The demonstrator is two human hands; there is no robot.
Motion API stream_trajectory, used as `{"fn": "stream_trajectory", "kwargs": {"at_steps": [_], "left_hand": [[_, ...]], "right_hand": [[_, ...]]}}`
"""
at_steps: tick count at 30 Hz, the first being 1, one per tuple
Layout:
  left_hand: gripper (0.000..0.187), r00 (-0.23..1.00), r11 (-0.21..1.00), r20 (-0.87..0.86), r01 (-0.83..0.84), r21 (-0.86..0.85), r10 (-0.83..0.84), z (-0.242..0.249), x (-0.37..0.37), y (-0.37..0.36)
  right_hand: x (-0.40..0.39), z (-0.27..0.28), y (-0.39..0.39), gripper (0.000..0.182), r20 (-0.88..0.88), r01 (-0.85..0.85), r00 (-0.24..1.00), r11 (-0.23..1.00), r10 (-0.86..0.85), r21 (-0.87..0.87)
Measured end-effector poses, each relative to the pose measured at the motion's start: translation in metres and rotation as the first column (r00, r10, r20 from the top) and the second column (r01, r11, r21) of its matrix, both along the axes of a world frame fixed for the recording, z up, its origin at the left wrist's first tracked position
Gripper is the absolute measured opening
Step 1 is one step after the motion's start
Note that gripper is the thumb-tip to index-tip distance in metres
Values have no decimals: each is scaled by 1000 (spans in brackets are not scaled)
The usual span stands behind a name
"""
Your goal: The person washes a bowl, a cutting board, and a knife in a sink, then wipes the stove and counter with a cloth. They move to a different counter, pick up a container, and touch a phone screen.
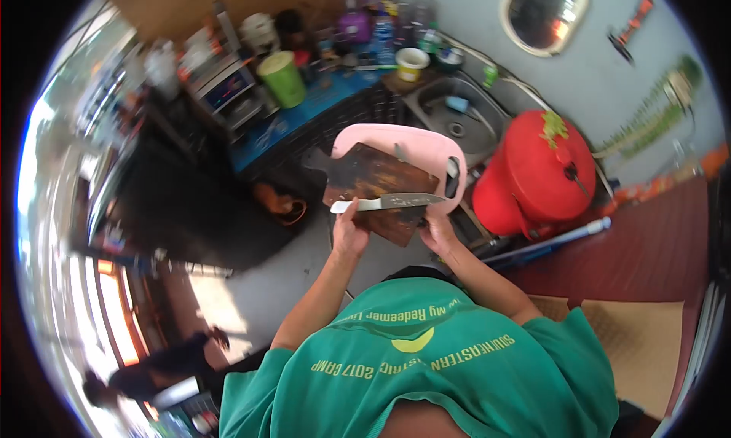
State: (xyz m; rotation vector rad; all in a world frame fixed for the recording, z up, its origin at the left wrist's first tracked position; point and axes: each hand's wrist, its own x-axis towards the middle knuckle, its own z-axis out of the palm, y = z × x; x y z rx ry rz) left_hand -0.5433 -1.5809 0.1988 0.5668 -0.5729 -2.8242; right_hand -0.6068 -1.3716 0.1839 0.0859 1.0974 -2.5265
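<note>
A dark wooden cutting board [365, 172] with a short handle is held out in front of me, over a pink plastic tray [407, 139] with a handle slot. Across the board lies a knife [396, 201], its white handle to the left and its blade pointing right. My left hand [351, 234] is closed on the board's near left edge, thumb up against the knife handle. At the near right edge, my right hand [437, 231] is closed around the board beside the blade tip and the tray's rim. Its fingertips are partly hidden underneath.
A metal sink [489, 117] with a blue sponge is beyond the tray. To the right stands a large red lidded bucket [499, 187]. A blue counter [324, 95] holds a green container [282, 79], scale and bottles. Another person [164, 369] is at the lower left.
</note>
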Motion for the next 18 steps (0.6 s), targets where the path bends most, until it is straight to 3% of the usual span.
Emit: {"fn": "stream_trajectory", "kwargs": {"at_steps": [3, 6, 8, 10, 13, 14, 16, 17, 18], "left_hand": [[27, 997, 997, 32, 73, 12, -73, -3, -56, 4], [34, 987, 993, 109, 114, 17, -116, -14, -114, 13], [36, 972, 987, 184, 157, -33, -149, -36, -166, 32], [37, 966, 979, 175, 198, -39, -189, -49, -208, 43], [41, 931, 949, 206, 315, -35, -301, -86, -279, 56], [41, 921, 941, 231, 335, -54, -314, -104, -308, 70], [43, 928, 932, 249, 322, -163, -277, -94, -349, 82], [33, 898, 913, 354, 349, -213, -261, -91, -370, 85], [32, 890, 891, 353, 384, -243, -287, -113, -392, 81]], "right_hand": [[-27, -10, 9, 28, 99, 49, 994, 997, -42, -62], [-51, -27, 21, 28, 134, 105, 985, 994, -104, 0], [-88, -69, 45, 29, 109, 81, 991, 996, -76, -48], [-115, -84, 55, 28, 310, 180, 938, 982, -156, -50], [-156, -95, 73, 27, 390, 189, 907, 981, -160, -38], [-181, -107, 90, 27, 443, 164, 890, 983, -112, -81], [-204, -100, 94, 24, 509, 234, 839, 972, -193, -17], [-212, -100, 96, 24, 524, 181, 838, 984, -152, -3], [-217, -98, 96, 23, 543, 125, 833, 992, -110, 10]]}}
